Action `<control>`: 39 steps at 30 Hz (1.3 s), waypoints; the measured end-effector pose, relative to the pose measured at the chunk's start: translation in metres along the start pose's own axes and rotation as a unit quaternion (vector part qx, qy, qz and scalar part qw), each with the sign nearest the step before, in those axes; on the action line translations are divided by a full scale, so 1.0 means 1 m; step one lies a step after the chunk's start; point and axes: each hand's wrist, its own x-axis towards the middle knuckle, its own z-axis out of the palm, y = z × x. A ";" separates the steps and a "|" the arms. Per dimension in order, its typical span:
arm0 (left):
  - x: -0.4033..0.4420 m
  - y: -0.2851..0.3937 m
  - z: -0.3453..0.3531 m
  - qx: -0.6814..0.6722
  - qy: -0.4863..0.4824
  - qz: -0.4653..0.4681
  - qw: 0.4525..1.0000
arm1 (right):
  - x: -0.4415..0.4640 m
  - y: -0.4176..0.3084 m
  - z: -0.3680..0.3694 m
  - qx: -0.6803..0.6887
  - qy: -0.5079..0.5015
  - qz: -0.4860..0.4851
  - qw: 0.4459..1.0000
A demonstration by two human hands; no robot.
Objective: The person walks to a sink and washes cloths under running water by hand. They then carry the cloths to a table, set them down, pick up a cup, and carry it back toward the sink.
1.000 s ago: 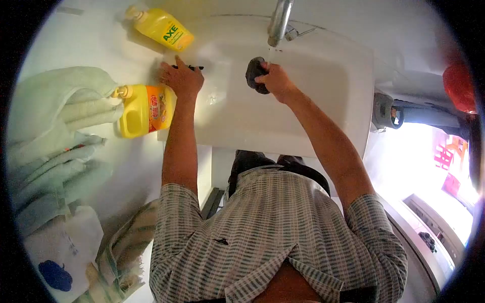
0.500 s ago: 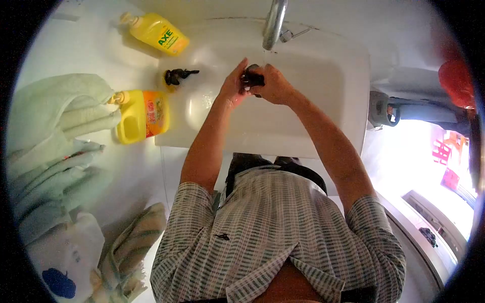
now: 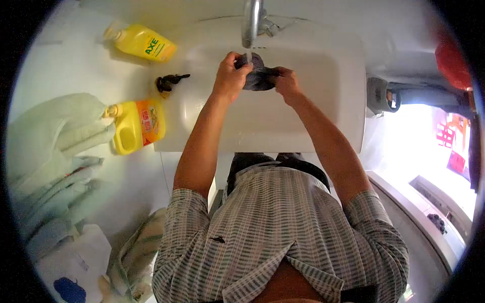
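Note:
A small dark grey cloth (image 3: 261, 81), sock-like in size, is stretched between my two hands over the white sink (image 3: 288, 126). My left hand (image 3: 230, 80) pinches its left end, fingers closed near the water. At the other end, my right hand (image 3: 288, 83) grips the cloth between thumb and fingers. Just above the left part hangs the metal faucet (image 3: 251, 28), with a stream of water falling onto the cloth.
On the left ledge stand a yellow AXE pump bottle (image 3: 146, 44) and a yellow jug (image 3: 139, 126). A dark crumpled item (image 3: 171, 82) lies between them. Pale green towels (image 3: 60, 131) hang at left; a grey container (image 3: 379, 96) is right of the sink.
The dark cloth was bunched between my hands; now it is spread out and pulled wide. My hands have moved apart, and the view has shifted slightly.

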 end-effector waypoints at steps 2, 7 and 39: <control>-0.004 0.002 0.005 0.002 -0.001 0.017 1.000 | 0.004 0.007 0.000 0.038 -0.052 0.050 0.997; -0.015 0.009 0.015 -0.025 -0.008 0.055 0.998 | -0.004 0.017 0.025 0.276 -0.074 0.105 0.953; 0.013 -0.075 0.009 -0.387 -0.025 -0.151 0.909 | 0.013 -0.013 0.057 -0.140 0.172 -0.253 0.942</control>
